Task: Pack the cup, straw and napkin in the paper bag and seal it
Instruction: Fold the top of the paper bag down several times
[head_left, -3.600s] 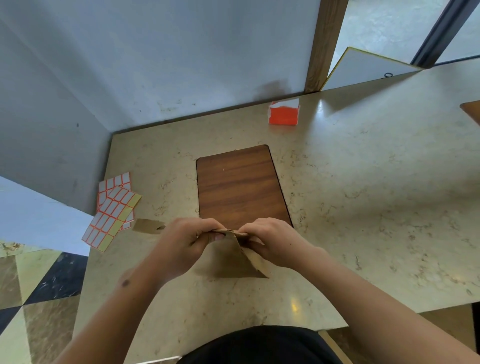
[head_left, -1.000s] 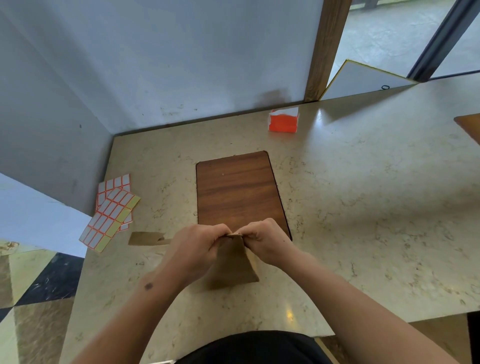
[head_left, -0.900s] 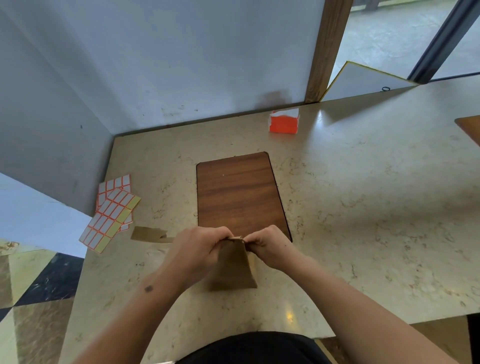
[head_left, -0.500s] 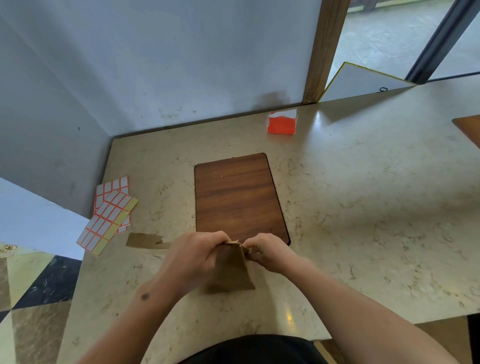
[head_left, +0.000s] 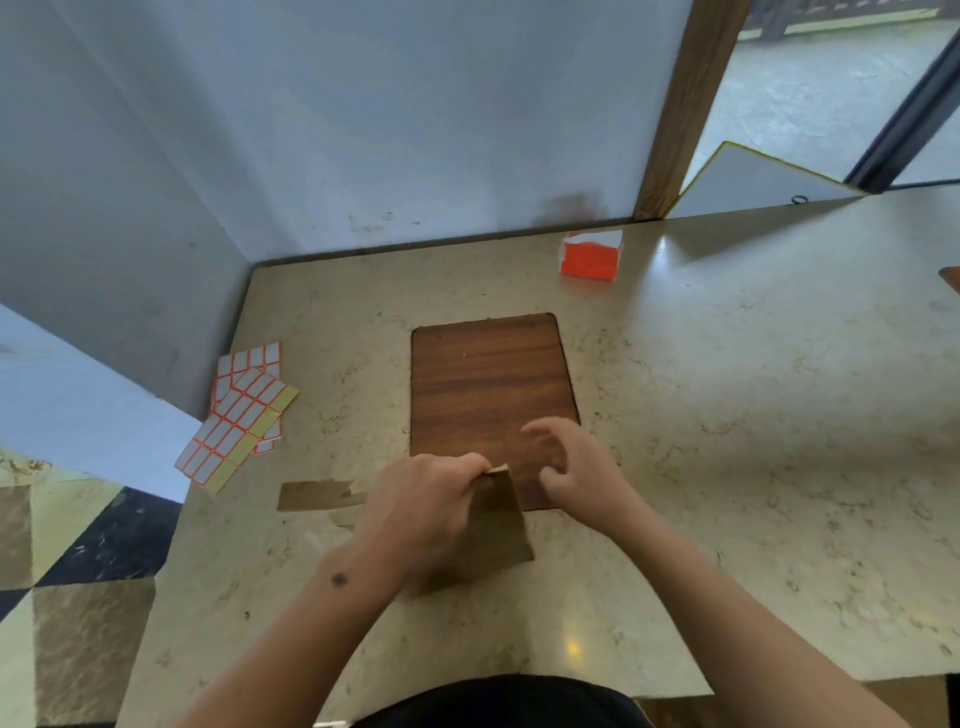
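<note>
I see the left hand (head_left: 421, 506) pinching the paper bag (head_left: 496, 525) top; the right hand (head_left: 576, 470) hovers beside it, fingers loosely spread, empty.

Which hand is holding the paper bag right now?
The left hand: it pinches the folded top of the paper bag. The right hand is off the bag, fingers loose, above the wooden board.

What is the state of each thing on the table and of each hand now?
paper bag: upright, top folded shut, held at the top
left hand: pinches the bag's folded top
right hand: off the bag, fingers loosely spread, holds nothing
sticker sheets: lying flat, overlapping
orange box: upright, top open
wooden board: flat on the table
</note>
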